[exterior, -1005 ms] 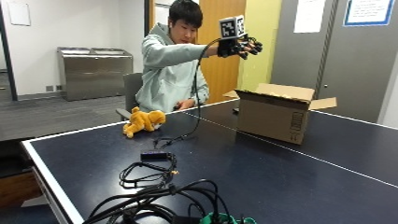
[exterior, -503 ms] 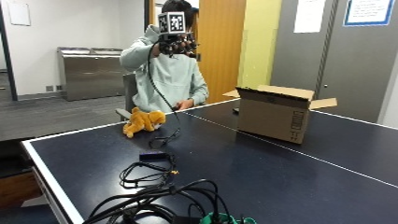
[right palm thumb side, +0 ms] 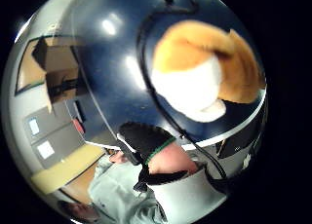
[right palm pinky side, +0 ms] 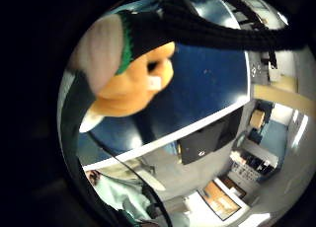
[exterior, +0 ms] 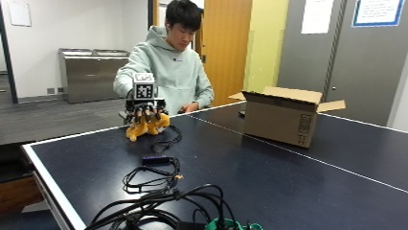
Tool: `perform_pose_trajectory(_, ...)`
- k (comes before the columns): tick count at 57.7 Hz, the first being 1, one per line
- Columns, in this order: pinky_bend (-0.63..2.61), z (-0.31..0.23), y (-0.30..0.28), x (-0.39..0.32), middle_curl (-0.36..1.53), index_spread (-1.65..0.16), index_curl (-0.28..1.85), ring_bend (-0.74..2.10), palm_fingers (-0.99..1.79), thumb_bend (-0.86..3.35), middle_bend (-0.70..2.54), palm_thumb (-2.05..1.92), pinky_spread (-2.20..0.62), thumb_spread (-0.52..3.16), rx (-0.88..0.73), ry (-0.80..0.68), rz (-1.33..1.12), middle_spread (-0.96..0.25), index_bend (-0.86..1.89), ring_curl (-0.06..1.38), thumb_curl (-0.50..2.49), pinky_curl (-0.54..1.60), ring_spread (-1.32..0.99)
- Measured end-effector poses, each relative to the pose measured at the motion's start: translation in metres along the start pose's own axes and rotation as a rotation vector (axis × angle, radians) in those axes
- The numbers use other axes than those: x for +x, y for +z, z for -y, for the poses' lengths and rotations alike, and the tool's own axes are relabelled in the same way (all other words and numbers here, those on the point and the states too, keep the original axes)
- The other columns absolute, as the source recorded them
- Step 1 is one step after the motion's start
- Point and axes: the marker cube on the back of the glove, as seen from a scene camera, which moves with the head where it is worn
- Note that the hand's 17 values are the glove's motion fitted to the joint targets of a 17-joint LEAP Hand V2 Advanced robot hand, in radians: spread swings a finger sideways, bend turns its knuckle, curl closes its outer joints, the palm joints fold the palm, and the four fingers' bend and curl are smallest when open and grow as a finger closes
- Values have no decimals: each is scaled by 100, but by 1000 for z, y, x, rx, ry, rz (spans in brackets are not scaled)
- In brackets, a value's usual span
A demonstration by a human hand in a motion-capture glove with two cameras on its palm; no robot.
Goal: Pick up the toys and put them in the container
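An orange and white plush toy (exterior: 148, 127) lies on the dark blue table (exterior: 267, 177) near its far left edge. My gloved right hand (exterior: 145, 111) hangs right over the toy, fingers spread and pointing down at its top; they have not closed round it. The toy (right palm pinky side: 131, 84) fills much of the little finger side palm view under a straight gloved finger (right palm pinky side: 207, 27). It also looms close in the thumb side palm view (right palm thumb side: 204, 78). An open cardboard box (exterior: 284, 117) stands to the right on the table.
Loose black cables and a small hub (exterior: 154, 165) lie in front of the toy. A bigger tangle of cables (exterior: 172, 211) sits at the near edge. The person's bare hand (exterior: 189, 108) rests by the far table edge.
My gloved hand went from raised up near the box, across at head height, then down onto the plush toy. The toy and the box have not moved.
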Motion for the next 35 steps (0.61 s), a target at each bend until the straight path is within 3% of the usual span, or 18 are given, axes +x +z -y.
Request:
perform_pose_trajectory(4, 98, -11, 24, 3, 30, -26, 24, 17, -23, -7, 10, -8, 9, 97, -112, -15, 25, 0, 11, 24, 28, 39, 4)
perform_pose_trajectory(15, 89, -11, 42, -8, 32, -31, 31, 20, 19, 5, 26, 13, 8, 114, 43, -33, 65, -3, 34, 21, 32, 34, 2)
perform_pose_trajectory(24, 89, -6, 40, -13, 39, -28, 29, 66, 76, 15, 43, 35, -15, 125, 142, -77, 2, -10, 14, 33, 40, 32, -15)
perform_pose_trajectory(29, 101, -1, 29, -14, 42, -28, 27, 90, 91, 19, 43, 47, -25, 117, 55, -119, -58, -13, 9, 43, 47, 39, -22)
perform_pose_trajectory(35, 109, -3, 11, -24, 47, -31, 27, 97, 103, 17, 50, 53, -32, 102, -101, -142, -132, -18, 16, 47, 53, 43, -27)
